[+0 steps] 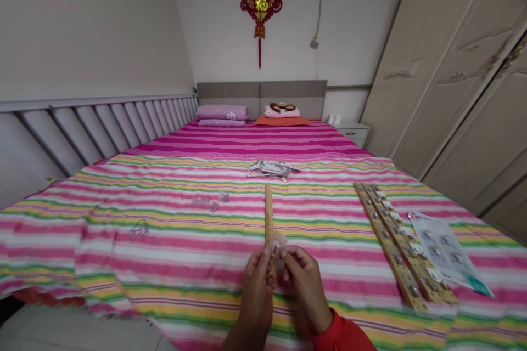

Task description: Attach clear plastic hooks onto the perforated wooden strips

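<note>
Both hands meet at the near edge of a bed with a striped pink, green and yellow sheet point(164, 230). My left hand point(257, 279) and my right hand point(302, 279) pinch together a small clear round piece point(276, 241) at the near end of a narrow wooden strip point(269, 211) lying on the sheet. The fingers of both hands are closed around it. A red sleeve covers my right wrist.
Two long wooden strips point(395, 241) carrying several small clips lie at the right, beside a clear plastic packet point(447, 252). A pile of small packets point(272, 169) sits further up the bed. Small clear bits point(212, 201) lie left of centre. Pillows, headboard and wardrobe stand behind.
</note>
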The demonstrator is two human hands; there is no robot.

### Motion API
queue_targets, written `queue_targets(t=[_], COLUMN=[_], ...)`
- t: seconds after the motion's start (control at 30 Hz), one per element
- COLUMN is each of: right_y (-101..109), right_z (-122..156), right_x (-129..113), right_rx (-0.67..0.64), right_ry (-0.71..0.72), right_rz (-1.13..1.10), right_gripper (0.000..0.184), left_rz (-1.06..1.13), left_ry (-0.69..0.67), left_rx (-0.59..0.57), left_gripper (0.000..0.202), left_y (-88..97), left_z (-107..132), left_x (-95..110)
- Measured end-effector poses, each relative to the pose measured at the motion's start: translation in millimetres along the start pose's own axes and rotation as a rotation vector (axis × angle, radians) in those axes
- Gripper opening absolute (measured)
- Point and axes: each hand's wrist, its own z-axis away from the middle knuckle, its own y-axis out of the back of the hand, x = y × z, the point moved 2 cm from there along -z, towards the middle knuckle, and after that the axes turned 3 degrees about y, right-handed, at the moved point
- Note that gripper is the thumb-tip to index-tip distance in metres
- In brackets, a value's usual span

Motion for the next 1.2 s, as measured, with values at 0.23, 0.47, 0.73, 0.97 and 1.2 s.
queue_targets(t=[0.23,0.47,0.73,0.97,1.2], right_y=[-6.2,-6.1,6.3,22.2,30.0], right_z=[7.7,10.8,-0.3,-5.2,-0.4], right_x=[-2.4,-1.3,4.3,12.0,30.3], right_rx=[0.000,0.005,0.033,-0.006,-0.127], right_ry=[-0.048,-0.061,0.011,-0.052,-0.229], right_rz=[-0.030,-0.045,0.048,0.115,0.154], right_gripper=[0.036,0.034,0.036,0.035,0.032], left_rz=[-0.079,-0.045,-0.072,-0.341,-0.542], left_ry=[-0.093,-0.075,-0.009,-0.092,-0.089], left_rx=[0.072,0.087,0.032,0.176,0.196], left_gripper=[0.036,0.038,0.038,0.042,0.040], left_y=[6.0,7.8,14.2,41.5,66.7], left_z=[0.6,2.0,7.2,1.7,-9.2], left_x=[-3.2,-6.9,-7.2,-2.5,-4.9])
